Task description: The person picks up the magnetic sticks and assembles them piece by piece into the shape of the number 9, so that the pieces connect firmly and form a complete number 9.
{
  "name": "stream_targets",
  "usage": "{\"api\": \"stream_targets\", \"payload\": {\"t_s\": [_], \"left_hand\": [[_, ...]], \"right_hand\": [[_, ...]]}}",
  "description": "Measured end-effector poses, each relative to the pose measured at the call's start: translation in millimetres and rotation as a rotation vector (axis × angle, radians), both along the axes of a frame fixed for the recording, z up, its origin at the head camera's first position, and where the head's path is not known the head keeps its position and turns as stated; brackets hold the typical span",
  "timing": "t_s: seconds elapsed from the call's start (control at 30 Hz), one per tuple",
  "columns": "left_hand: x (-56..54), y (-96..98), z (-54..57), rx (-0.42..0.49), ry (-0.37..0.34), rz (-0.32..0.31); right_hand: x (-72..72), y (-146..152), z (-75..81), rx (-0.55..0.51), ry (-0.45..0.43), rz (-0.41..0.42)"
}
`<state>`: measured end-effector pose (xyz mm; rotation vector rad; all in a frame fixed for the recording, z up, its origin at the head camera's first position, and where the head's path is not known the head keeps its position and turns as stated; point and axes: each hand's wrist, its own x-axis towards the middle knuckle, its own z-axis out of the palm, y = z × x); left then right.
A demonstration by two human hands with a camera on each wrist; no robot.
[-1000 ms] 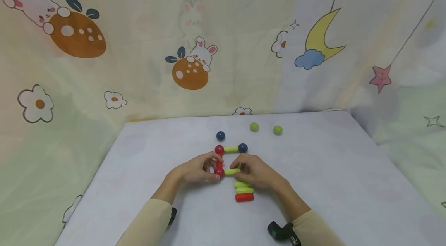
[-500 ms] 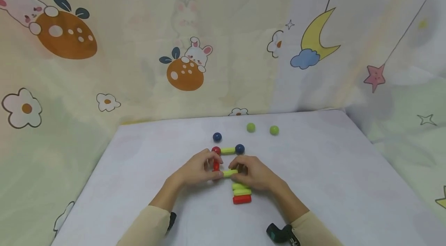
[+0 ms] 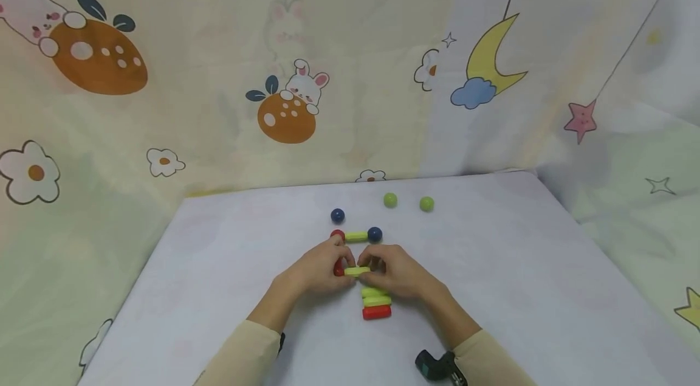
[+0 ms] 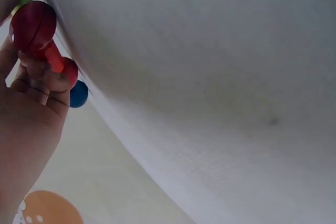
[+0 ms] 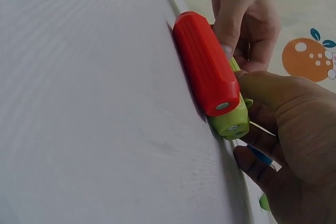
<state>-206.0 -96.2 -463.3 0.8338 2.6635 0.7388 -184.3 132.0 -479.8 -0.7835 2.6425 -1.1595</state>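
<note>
A yellow-green magnetic rod (image 3: 356,272) with a red ball (image 3: 339,268) at its left end lies between my hands. My left hand (image 3: 324,267) pinches this rod near the ball, thumb in front and fingers behind. From the other side, my right hand (image 3: 401,270) pinches its right end between thumb and fingertips. A red rod (image 4: 52,56), mostly hidden by left fingers in the head view, runs from this ball to a farther red ball (image 3: 337,234). There a second yellow-green rod (image 3: 356,236) leads right to a dark blue ball (image 3: 374,234).
Below my right hand lie loose yellow-green rods (image 3: 376,300) and a red rod (image 3: 377,312), side by side. Behind the joined pieces are a loose blue ball (image 3: 338,216) and two green balls (image 3: 390,200). The white table (image 3: 492,264) meets a patterned curtain (image 3: 372,70).
My left hand has shifted right, from the near red ball onto the yellow-green rod. The right hand keeps its pinch at the rod's other end. The head view has turned slightly right.
</note>
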Motion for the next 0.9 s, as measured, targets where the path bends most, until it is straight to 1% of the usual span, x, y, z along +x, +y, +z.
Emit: {"api": "stream_targets", "payload": {"t_s": [0.1, 0.23, 0.37, 0.5, 0.57, 0.67, 0.77, 0.9], "left_hand": [[-0.7, 0.1, -1.4, 0.011, -0.004, 0.01], [-0.1, -0.6, -4.2, 0.016, -0.014, 0.022], [1.7, -3.4, -3.2, 0.023, -0.016, 0.03], [3.2, -7.6, -2.5, 0.029, -0.01, 0.034], [3.7, -9.0, -2.9, 0.026, -0.01, 0.033], [3.4, -9.3, -3.2, 0.028, -0.013, 0.027], [2.1, -7.6, -4.2, 0.034, -0.014, 0.019], [0.2, -4.0, -4.8, 0.033, -0.007, 0.022]], "right_hand": [[-0.4, 2, 0.8, 0.015, 0.002, -0.003], [2.6, 9, 1.6, 0.027, 0.013, 0.006], [7.1, 17, 4.2, 0.028, 0.028, 0.017], [11.7, 18, 6.0, 0.031, 0.006, 0.052], [14.0, 18, 6.6, 0.035, -0.01, 0.082], [16.6, 18, 8.1, 0.048, -0.002, 0.132], [17.7, 20, 10.3, 0.083, 0.014, 0.157], [16.3, 26, 11.8, 0.144, 0.0, 0.148]]}}
